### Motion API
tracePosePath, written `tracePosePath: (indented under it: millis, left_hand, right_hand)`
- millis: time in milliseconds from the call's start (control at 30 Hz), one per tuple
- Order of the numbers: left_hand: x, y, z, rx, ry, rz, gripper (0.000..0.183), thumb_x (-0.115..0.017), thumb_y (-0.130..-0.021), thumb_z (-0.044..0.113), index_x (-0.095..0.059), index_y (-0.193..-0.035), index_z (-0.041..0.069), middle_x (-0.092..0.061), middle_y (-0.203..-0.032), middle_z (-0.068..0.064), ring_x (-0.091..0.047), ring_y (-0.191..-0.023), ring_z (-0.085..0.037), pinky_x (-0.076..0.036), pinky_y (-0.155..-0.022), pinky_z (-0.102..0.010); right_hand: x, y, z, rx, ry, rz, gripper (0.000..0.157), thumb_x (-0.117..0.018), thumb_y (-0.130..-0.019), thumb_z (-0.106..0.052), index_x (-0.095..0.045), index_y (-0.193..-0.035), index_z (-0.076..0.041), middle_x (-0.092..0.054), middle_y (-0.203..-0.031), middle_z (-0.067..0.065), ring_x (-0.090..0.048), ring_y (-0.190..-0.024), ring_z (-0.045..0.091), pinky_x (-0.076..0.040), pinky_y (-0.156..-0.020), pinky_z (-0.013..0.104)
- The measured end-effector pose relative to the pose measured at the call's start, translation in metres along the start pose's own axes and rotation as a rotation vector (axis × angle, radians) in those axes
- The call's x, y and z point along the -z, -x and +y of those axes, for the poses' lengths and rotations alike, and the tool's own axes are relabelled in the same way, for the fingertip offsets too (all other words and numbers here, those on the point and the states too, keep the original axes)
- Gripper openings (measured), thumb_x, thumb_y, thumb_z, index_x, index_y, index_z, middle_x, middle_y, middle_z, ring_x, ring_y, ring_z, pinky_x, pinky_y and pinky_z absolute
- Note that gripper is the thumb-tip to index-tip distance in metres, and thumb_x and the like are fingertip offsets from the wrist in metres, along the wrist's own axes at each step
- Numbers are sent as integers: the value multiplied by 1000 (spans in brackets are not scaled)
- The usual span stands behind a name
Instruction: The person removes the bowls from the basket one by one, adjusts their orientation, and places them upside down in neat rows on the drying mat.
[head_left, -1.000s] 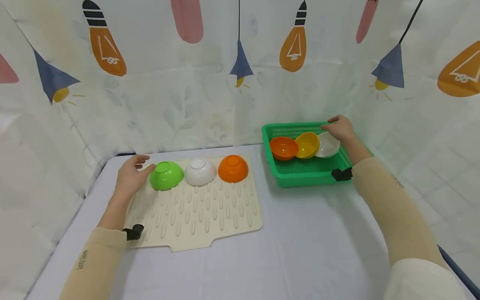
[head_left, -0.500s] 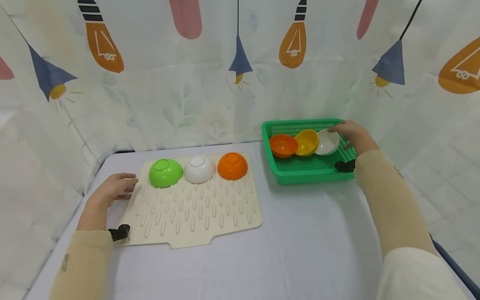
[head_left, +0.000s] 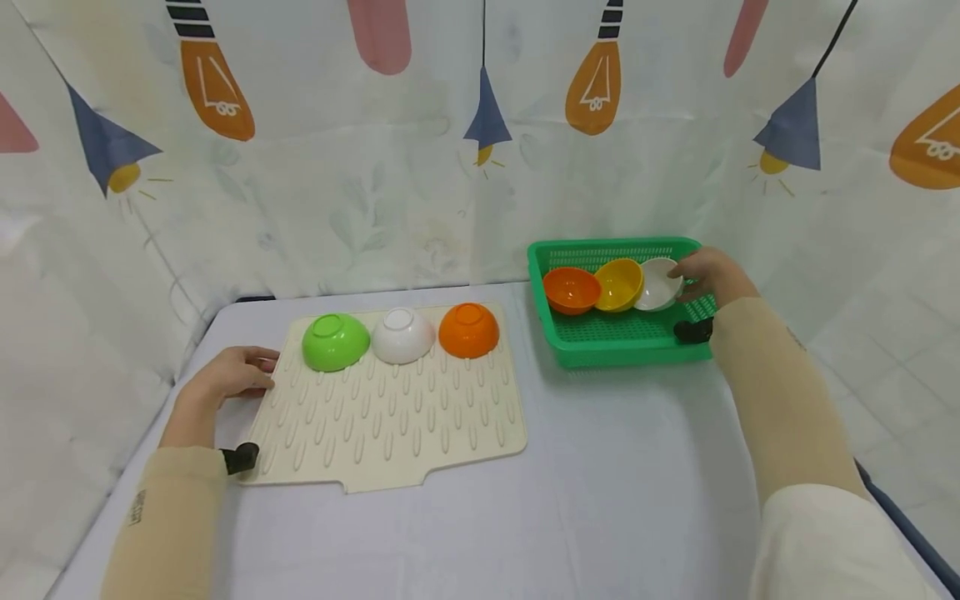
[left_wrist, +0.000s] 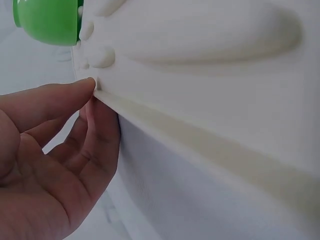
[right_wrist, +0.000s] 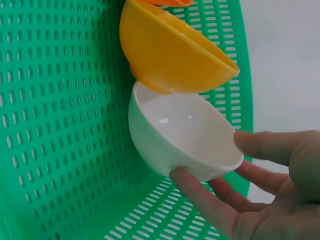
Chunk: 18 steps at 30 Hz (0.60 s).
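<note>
At the left edge of a cream drying mat, my left hand pinches the rim. In the left wrist view the thumb lies at the mat's edge with the fingers below. Over the green basket, my right hand grips a white bowl by its rim. Its thumb lies inside the rim and its other fingers lie against the outside. The white bowl leans mouth-up beside a yellow bowl, and an orange-red bowl sits left of that.
Upside down along the mat's far side stand a green bowl, a white bowl and an orange bowl. A patterned cloth hangs behind the table and at both sides.
My left hand has moved from beside the green bowl down to the mat's left edge and taken hold of it. My right hand has lowered onto the white bowl's rim in the basket.
</note>
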<state>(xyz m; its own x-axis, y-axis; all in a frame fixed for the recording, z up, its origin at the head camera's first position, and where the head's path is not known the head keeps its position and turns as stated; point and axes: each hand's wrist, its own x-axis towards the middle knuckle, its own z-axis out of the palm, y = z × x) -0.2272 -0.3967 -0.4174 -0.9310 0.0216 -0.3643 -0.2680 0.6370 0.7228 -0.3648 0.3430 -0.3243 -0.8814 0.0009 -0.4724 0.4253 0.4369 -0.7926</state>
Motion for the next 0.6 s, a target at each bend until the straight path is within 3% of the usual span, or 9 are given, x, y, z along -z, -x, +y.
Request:
tracePosePath:
  millis: [133,233,433,600]
  left_hand:
    - [1,-2,-2,-1,13,0,71,-67,-89,-8,-30,-148,-20,-46,-134,-34,-61,-90,-10,-59,-78,-30]
    - [1,-2,-2,-3,16,1,71,-67,-89,-7,-30,-148,-20,-46,-134,-34,-61,-90,-11,-59,-78,-30]
    - [-1,-1,-2,-9,6,-7,71,-68,-88,-6,-31,-148,-20,-47,-133,-34,-61,-93,-15,-59,-78,-30]
    - [-1,0,-3,-7,1,-9,74,-69,-86,-7,-31,-147,-20,-45,-135,-36,-61,-94,-17,-58,-77,-30]
  right_hand:
    - [3,-10,2,10,1,19,61,-42,-105,1,-11,-156,15,-3,-165,32,-24,-146,52,-44,-108,48]
    - [4,-19,4,29,42,81,59,-46,-102,3,-23,-154,16,-14,-162,34,-35,-141,53,-50,-101,48]
    - [3,-19,7,56,237,199,50,-49,-96,2,-40,-142,20,-35,-146,40,-63,-112,50,-59,-86,47]
    - [2,-10,1,83,398,303,47,-49,-95,1,-40,-133,28,-46,-127,44,-71,-86,45,-62,-74,45]
